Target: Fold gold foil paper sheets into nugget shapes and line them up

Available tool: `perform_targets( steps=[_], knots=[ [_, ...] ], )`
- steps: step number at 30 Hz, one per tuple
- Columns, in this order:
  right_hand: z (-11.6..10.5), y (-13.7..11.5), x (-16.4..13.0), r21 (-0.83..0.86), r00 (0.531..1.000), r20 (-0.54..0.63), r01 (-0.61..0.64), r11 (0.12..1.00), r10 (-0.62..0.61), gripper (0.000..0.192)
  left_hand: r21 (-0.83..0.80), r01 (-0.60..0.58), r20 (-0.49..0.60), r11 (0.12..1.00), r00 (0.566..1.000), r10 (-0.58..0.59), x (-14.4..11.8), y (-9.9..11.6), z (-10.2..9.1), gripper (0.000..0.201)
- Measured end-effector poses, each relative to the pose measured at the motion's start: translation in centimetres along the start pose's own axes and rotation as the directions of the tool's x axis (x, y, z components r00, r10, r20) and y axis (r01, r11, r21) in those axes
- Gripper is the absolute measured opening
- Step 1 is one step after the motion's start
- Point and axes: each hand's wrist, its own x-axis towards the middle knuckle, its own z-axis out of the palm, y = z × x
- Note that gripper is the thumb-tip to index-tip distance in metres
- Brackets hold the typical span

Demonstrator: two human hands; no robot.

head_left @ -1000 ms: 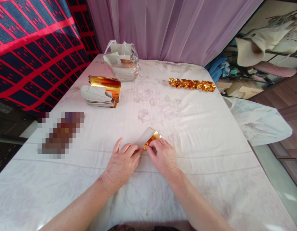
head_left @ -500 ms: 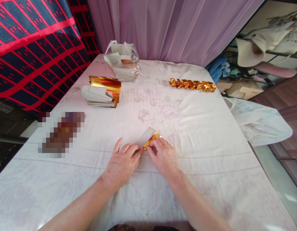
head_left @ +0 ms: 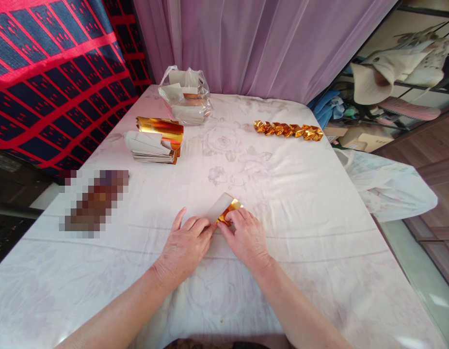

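A partly folded sheet of gold foil paper (head_left: 221, 205), pale on its back and shiny gold along one strip, lies on the cloth in front of me. My left hand (head_left: 188, 242) grips its left side, with the fingertips at the near corner and the thumb raised. On the other side my right hand (head_left: 248, 236) has thumb and fingers closed on the gold edge. The fingers hide the paper's lower corner. Farther off at the right is a row of folded gold foil pieces (head_left: 288, 130), set side by side.
A stack of foil paper sheets (head_left: 153, 145), gold and pale, stands at the left. Behind it is a clear plastic bag (head_left: 188, 97) with more sheets. A blurred brown object (head_left: 97, 206) lies at the left edge. A white bag (head_left: 395, 186) hangs beside the table's right edge.
My right thumb has shifted left along the gold strip toward my left fingertips. My left hand stays nearly still. The view has tilted slightly.
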Motion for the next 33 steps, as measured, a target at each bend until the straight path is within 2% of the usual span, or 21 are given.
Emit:
perform_targets(
  steps=[5,12,25,33],
  knots=[
    [-0.1,-0.1,0.1,0.02,0.999,0.031,-0.035,0.999,0.035,0.013,-0.051,0.017,0.007,0.999,1.0,-0.017,-0.1,-0.1,-0.1,0.029],
    [-0.7,1.3,0.2,0.161,0.989,0.137,-0.075,0.984,0.052,0.003,-0.044,0.001,0.002,0.999,1.0,-0.001,0.0,-0.3,-0.2,0.026],
    [-1.2,1.8,0.4,0.173,0.99,0.141,-0.045,0.984,0.02,0.007,0.075,-0.016,0.061,0.997,0.998,0.012,0.7,0.8,-0.8,0.032],
    [-1.3,1.7,0.4,0.18,0.988,0.153,-0.061,0.982,0.034,0.008,0.077,-0.055,0.06,0.996,0.997,0.051,0.0,-0.2,-0.9,0.026]
  ],
)
